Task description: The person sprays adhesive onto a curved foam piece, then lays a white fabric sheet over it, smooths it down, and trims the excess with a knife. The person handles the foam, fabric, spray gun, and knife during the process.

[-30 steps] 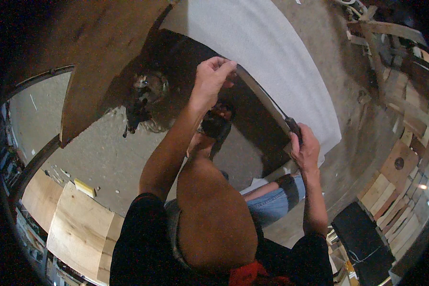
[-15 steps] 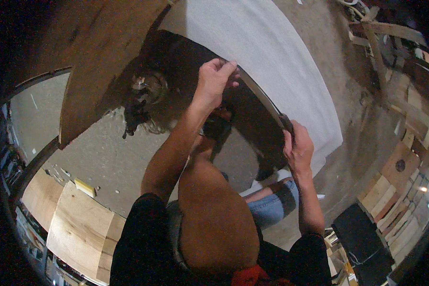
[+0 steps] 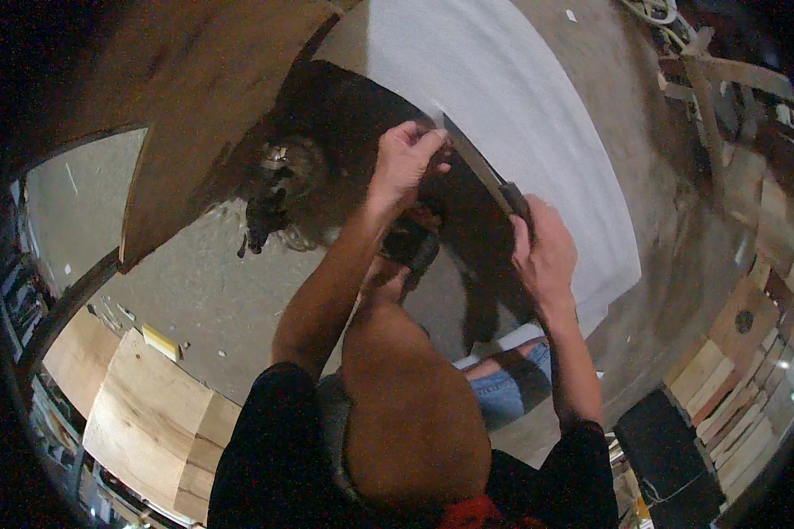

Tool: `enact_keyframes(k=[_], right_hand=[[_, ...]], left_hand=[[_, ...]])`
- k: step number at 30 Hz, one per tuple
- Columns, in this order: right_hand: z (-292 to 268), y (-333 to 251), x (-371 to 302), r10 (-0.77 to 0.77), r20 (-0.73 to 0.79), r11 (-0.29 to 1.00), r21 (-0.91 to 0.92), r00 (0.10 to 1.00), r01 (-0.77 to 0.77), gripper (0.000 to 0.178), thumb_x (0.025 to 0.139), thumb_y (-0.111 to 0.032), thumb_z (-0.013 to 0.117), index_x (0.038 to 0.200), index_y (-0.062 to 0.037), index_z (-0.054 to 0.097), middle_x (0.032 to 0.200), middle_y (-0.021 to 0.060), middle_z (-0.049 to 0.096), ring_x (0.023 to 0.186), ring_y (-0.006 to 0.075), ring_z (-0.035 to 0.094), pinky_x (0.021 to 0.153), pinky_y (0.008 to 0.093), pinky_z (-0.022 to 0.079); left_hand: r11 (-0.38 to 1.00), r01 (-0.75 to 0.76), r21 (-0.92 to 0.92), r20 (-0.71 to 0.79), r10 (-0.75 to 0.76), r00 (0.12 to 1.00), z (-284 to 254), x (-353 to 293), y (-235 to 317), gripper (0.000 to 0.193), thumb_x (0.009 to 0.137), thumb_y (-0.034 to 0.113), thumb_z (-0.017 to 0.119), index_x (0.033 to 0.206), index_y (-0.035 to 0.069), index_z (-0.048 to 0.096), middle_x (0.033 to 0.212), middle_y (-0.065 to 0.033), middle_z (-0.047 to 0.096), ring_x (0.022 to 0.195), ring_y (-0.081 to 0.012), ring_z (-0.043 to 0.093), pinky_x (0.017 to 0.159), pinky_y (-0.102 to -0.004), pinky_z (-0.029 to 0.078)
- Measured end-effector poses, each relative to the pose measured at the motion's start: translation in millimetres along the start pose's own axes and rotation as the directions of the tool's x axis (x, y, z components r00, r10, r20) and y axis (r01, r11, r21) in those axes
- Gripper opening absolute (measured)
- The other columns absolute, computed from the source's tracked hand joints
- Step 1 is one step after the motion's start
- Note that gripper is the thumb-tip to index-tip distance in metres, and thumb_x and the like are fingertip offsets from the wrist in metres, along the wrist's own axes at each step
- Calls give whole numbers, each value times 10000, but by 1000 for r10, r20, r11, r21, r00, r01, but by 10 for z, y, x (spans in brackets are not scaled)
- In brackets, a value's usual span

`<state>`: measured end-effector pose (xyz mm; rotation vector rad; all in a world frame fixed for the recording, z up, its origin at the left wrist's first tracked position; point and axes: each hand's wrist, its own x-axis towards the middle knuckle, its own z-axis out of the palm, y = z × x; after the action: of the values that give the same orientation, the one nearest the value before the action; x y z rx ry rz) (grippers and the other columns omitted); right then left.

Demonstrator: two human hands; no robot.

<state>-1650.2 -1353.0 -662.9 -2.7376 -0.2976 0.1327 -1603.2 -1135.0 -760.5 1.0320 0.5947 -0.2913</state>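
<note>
A large white sheet (image 3: 538,150), fabric-like or foam, lies across the floor in front of me with its near edge curving toward my hands. At that edge my left hand (image 3: 408,163) is closed, thumb and fingertips pinching the sheet. My right hand (image 3: 545,251) is wrapped round the dark handle of a long, thin-bladed knife (image 3: 476,163). Its blade runs along the sheet's edge, with the tip end close to my left fingers. How deep the blade sits in the sheet cannot be made out.
A brown board (image 3: 176,106) rises at the left. Near it on the shadowed floor is a fan-like round object (image 3: 291,167) with dark parts. Pale wooden panels (image 3: 146,414) stand lower left; stacked wood pieces (image 3: 732,379) and a black panel (image 3: 666,445) lie at the right.
My right hand has moved forward and slightly left with the knife, bringing the handle closer to my left hand. My left hand keeps its pinch at the sheet's edge.
</note>
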Motion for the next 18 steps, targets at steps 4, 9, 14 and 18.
enact_keyframes(k=[4,9,14,18], right_hand=[[-69,15,-64,6,6,999,38,1000,-6,268,900,-150,695,1155,-115,619,851,139,600,751,344,623,637,426,502],[64,-142,196,-30,-15,998,51,999,31,281,896,-156,702,1163,-118,622,846,141,606,737,349,621,640,429,504],[138,-228,350,-20,23,999,47,1000,18,276,902,-155,692,1165,-107,624,867,151,623,757,358,627,655,439,508],[-52,-102,189,-41,-5,997,60,999,41,266,905,-136,683,1164,-100,630,869,154,625,766,360,635,659,441,506]], left_hand=[[1000,0,24,-28,1,1000,-65,21,-50,194,940,174,705,964,-14,661,887,-74,672,765,-147,647,643,-306,602],[993,-24,113,-41,28,999,-94,20,-104,186,917,159,711,935,-21,667,842,-63,662,746,-136,632,587,-300,560],[976,-39,214,-70,55,996,-292,81,-185,192,908,181,724,961,4,670,864,-45,652,762,-130,629,606,-305,560],[984,-100,148,-84,113,990,-315,31,135,273,920,223,700,1069,0,650,935,-58,663,864,-153,636,685,-323,545]])
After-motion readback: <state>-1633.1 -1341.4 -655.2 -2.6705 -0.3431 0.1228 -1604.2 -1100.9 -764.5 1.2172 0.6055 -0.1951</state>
